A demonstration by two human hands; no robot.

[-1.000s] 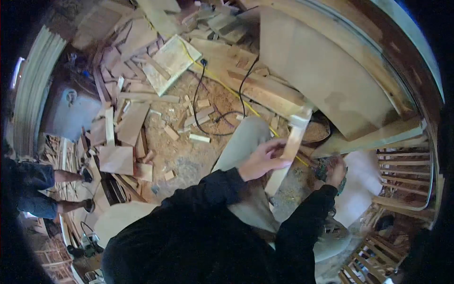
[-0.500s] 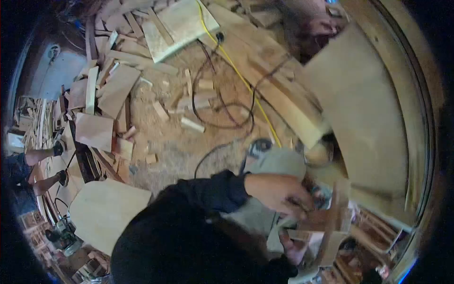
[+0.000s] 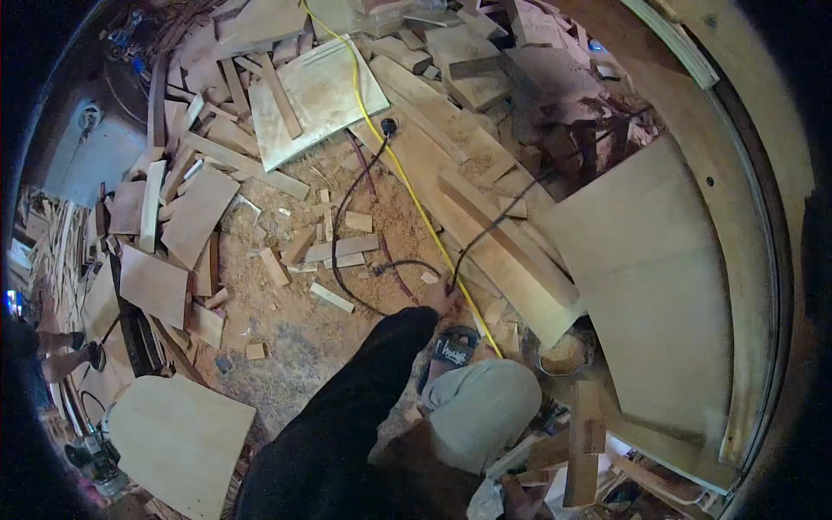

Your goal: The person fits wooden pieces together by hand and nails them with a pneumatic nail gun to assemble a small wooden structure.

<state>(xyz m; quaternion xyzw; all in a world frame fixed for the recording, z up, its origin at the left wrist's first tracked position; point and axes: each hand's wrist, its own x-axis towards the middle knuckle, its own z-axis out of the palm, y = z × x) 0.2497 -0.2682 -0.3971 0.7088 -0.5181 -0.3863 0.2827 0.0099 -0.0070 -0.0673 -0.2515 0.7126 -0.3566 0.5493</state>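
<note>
My left hand (image 3: 439,299), at the end of a black sleeve, reaches down to the sawdust-covered floor. Its fingers are closed around a black power cord (image 3: 496,224), close beside a yellow cord (image 3: 419,201). A short free end of black cord with a plug (image 3: 379,270) lies left of the hand. Another black cord (image 3: 336,227) curves down from a round black connector (image 3: 388,127) on the yellow cord. Below the hand are my dark sandal (image 3: 455,348) and my grey-clad knee (image 3: 490,407). My right hand does not show.
Long planks (image 3: 511,247) lie right of the yellow cord, near a large curved panel (image 3: 650,277). Offcuts (image 3: 342,251) litter the floor. A pale board (image 3: 178,442) lies at lower left. A bucket of sawdust (image 3: 568,354) stands near my knee. Another person's legs (image 3: 65,360) show at far left.
My left hand has moved from the wood pieces at lower right up to the cord and closed on it. My right hand has left the view as the camera tilted up.
</note>
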